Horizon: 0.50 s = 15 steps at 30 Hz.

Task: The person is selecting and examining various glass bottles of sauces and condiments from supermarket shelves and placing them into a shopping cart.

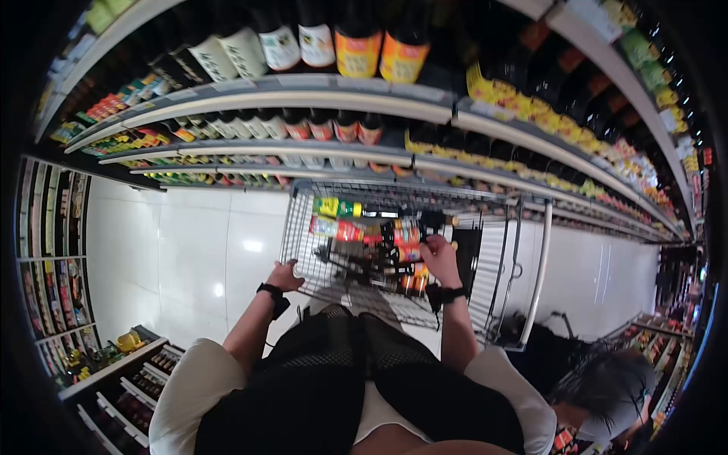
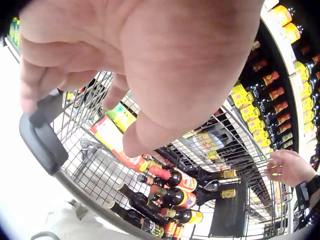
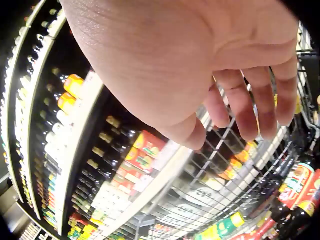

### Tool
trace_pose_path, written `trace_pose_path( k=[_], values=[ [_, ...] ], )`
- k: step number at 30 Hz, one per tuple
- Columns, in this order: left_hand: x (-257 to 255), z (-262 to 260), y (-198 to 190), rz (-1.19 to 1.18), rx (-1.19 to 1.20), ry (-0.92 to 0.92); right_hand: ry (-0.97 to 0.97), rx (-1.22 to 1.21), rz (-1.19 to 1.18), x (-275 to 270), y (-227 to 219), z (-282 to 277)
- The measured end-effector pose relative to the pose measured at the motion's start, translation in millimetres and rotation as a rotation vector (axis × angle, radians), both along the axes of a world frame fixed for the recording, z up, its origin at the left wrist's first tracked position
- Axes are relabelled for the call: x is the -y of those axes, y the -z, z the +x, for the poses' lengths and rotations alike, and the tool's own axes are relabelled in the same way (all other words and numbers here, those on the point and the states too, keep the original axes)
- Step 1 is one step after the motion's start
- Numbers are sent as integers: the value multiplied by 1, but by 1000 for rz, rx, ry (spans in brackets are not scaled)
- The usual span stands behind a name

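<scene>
The shopping cart (image 1: 379, 243) stands in a supermarket aisle right in front of the person, pulled in close to their waist, its wire basket loaded with goods. The left hand (image 1: 284, 277) grips the dark grey cart handle (image 2: 42, 142) at the near left corner, fingers curled over the bar. The right hand (image 1: 441, 254) reaches out past the handle and hangs over the load inside the basket, fingers bent downward and close to the wire mesh; I cannot tell whether it is closed on anything. The two hands are well apart, one at each side of the cart. Beneath and between them lie dark sauce bottles (image 2: 170, 192) with red and orange labels, stacked on their sides at the bottom of the basket. Beyond the left hand's fingers, further into the basket, rest red-and-yellow packets (image 2: 117, 145) and a green-and-yellow pack (image 1: 337, 207) at the far end. Past the cart, beyond both hands, run long shelves (image 1: 303, 98) crowded with dark bottles (image 1: 356, 45) bearing white and orange labels. The white tiled floor (image 1: 189, 250) shines to the left of the left hand. Another person (image 1: 607, 394) crouches low off to the right of the right hand.
</scene>
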<state>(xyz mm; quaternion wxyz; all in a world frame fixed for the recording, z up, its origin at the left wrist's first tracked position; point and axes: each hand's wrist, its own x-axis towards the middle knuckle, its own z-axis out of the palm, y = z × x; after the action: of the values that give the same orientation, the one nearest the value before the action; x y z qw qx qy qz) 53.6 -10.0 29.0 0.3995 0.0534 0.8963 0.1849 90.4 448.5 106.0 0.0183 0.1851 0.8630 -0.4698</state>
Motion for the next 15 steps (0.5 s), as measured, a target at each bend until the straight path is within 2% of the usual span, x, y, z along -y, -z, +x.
trace_pose_path(
  k=[1,3,5,6,8,9,14,15],
  values=[
    [-3,-11,-4,-47,29,-31,20,4,-27,6,-5,-12],
    [-14,-22,-41,-25,170,-210,40,-82,4,31,-57,-30],
    [1,-41,-36,4,47,-190,16,-244,17,50,-62,-58],
    [-9,-29,-33,-11,51,-200,14,-234,47,47,-79,-53],
    [1,-43,-25,-62,-58,-263,-19,-352,-42,65,-101,-81],
    [-11,-37,-26,-40,-45,-262,-22,-342,-18,62,-120,-81],
    [-33,-92,-92,141,-411,-423,-45,-526,-46,87,-183,-127],
    [-44,-95,-110,274,-491,-492,-53,-519,-33,89,-197,-127]
  ],
)
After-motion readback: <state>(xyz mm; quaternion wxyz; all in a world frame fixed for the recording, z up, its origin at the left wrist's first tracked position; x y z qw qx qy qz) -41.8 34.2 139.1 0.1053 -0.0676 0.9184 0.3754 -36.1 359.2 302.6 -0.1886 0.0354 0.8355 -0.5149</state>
